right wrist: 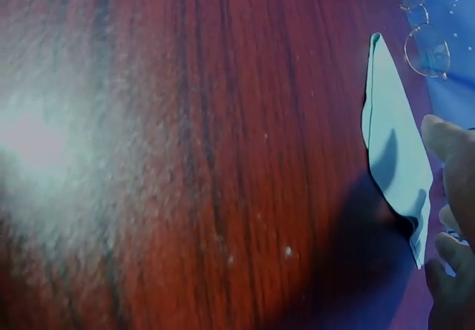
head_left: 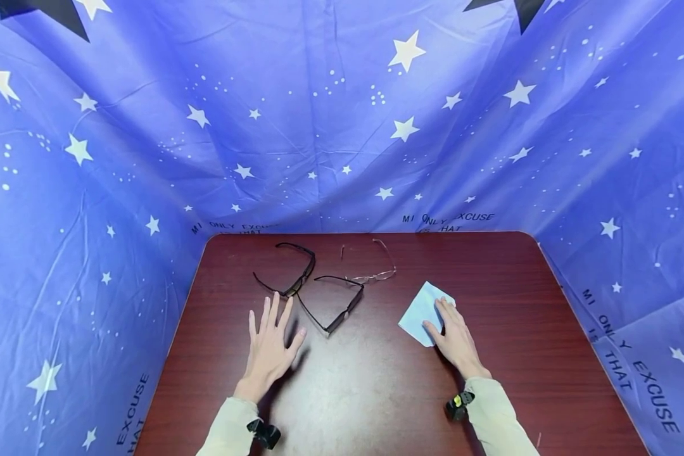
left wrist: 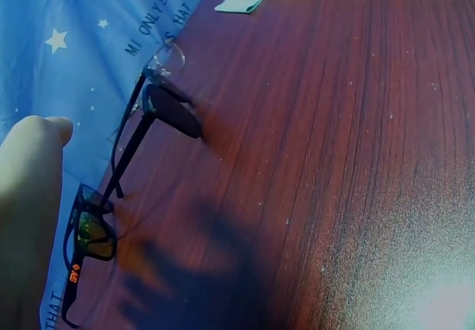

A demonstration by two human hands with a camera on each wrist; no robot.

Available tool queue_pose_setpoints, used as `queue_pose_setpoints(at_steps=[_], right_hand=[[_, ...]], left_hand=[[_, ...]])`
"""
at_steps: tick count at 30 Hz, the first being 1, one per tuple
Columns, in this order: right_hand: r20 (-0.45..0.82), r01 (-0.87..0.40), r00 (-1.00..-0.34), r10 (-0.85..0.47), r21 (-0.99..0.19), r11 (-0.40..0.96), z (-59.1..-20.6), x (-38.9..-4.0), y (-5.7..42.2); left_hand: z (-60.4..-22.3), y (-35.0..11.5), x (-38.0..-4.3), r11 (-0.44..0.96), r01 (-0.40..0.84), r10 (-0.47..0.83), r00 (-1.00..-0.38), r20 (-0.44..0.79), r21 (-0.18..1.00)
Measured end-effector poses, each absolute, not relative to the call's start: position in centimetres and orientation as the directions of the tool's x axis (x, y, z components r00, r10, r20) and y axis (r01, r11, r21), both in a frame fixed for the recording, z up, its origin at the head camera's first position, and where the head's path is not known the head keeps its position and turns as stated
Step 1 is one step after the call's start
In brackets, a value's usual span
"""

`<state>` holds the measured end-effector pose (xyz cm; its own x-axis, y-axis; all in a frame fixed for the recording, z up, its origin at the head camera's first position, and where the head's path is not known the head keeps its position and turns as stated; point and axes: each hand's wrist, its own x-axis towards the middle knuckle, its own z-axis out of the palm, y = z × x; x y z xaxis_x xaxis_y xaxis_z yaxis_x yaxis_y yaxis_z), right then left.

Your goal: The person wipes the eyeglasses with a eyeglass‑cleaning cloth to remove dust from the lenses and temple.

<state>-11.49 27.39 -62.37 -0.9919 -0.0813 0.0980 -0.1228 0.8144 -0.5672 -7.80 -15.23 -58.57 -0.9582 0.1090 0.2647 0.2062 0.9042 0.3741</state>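
While the empty left hand (head_left: 270,353) spreads at eleven o'clock, the loose, ungripping right hand (head_left: 457,339) seemingly reaches for one-o'clock cloth (head_left: 420,315), needing a pinch.

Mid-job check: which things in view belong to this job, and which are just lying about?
Likely part of the job:
cloth, at the right hand
yellow-lensed glasses, nearest the left hand
dark glasses
wire glasses

Likely just surroundings:
table
curtain
wrist cameras, worn
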Motion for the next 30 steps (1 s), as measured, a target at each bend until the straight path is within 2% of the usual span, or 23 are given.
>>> queue_pose_setpoints(at_steps=[9, 13, 21, 30], right_hand=[[0.056, -0.089, -0.996, -0.07, -0.549, 0.831, -62.9, -11.9, 27.1], [0.112, -0.113, -0.992, -0.063, -0.53, 0.841, -63.0, -12.0, 26.9], [0.252, -0.178, -0.966, -0.056, -0.497, 0.849, -63.1, -11.9, 26.3], [0.269, -0.163, -0.963, -0.027, -0.5, 0.851, -62.9, -11.9, 26.1]], left_hand=[[-59.1, -14.9, -7.6, 0.889, 0.249, 0.136, -0.945, 0.299, 0.384], [-59.1, -15.0, -7.7, 0.886, 0.24, 0.133, -0.951, 0.278, 0.397], [-58.9, -15.3, -8.5, 0.852, 0.169, 0.077, -0.977, 0.201, 0.496], [-58.6, -15.9, -9.5, 0.841, 0.141, 0.04, -0.979, 0.2, 0.523]])
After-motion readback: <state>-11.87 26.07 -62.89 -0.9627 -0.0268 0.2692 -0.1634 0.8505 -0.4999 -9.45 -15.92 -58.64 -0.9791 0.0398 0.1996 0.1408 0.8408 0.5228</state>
